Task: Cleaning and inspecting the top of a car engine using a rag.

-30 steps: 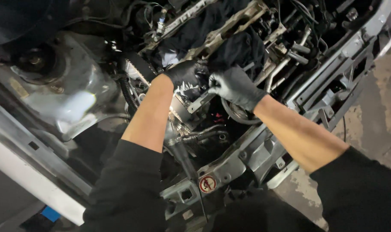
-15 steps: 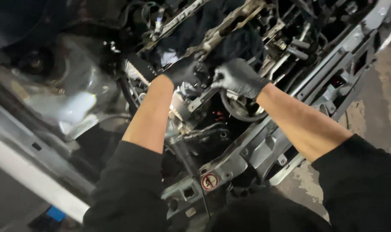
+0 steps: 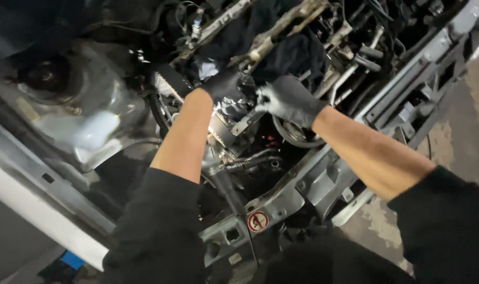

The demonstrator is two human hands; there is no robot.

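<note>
From the head camera, both gloved hands are seen deep in an open engine bay. The left hand (image 3: 223, 84) is pressed onto the metal engine part (image 3: 231, 118) near the centre of the picture, its fingers curled against the part; whether anything is actually gripped cannot be told, since the palm side is hidden. The right hand (image 3: 289, 100), at about three o'clock from the left hand and just beside it, is closed in a loose fist over the same spot; a small tool or fastener may be pinched in its fingers, but this is too blurred to confirm.

The step in hand is judged to be work on a fitting on the front of the engine, with one hand steadying and the other turning or pulling. The next move would seem to call for a firm hold and care with the hoses (image 3: 250, 160) lying at six o'clock below the hands.

As for containers, a pale translucent reservoir (image 3: 94, 134) sits at nine o'clock, well apart from the hands; its contents cannot be made out. A round red-and-white sticker (image 3: 258, 221) is fixed on the front crossmember (image 3: 323, 181) at six o'clock.
</note>
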